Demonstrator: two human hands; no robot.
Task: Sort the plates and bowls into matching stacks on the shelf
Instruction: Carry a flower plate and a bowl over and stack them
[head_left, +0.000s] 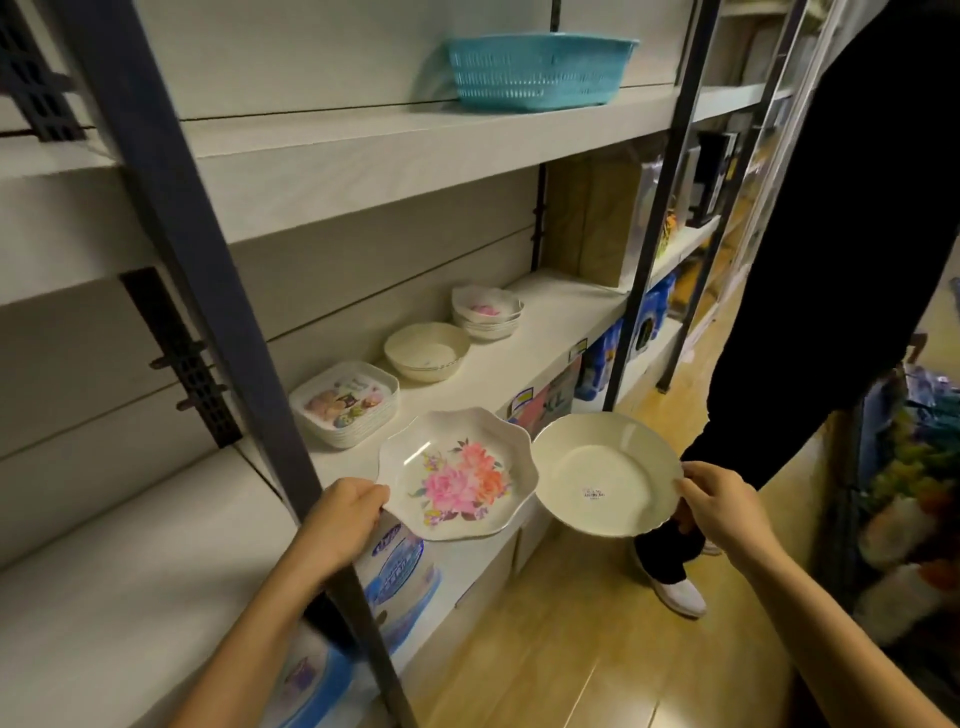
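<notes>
Head view: the left hand (349, 514) pinches the near-left rim of a flowered plate (457, 473), its grip closed on the edge with the thumb on top. The plate faces up, tipped a little toward the camera, over the front edge of the middle shelf (545, 332). It is roughly round with a wavy scalloped rim, so it has no clear long axis; it is glossy white with pink and orange blossoms printed in its well.

The right hand (719, 506) holds a cream plate (605, 473) by its right rim, its grip also closed on the edge. This plate is round, smooth and plain, with a small label in its middle. It faces up and tilts toward the viewer, out past the shelf over the floor (571, 649). The two plates are just beside each other, rims almost touching.

On the pale shelf behind them stand a stack of square printed plates (345, 405), a stack of cream bowls (427, 351) and, farther along, a stack of scalloped flowered bowls (487, 312). A teal slotted basket (540, 70) sits on the board above. Dark metal posts (208, 312) carry the boards. The floor is light wood planks, and a person in black (831, 260) stands at the right.
</notes>
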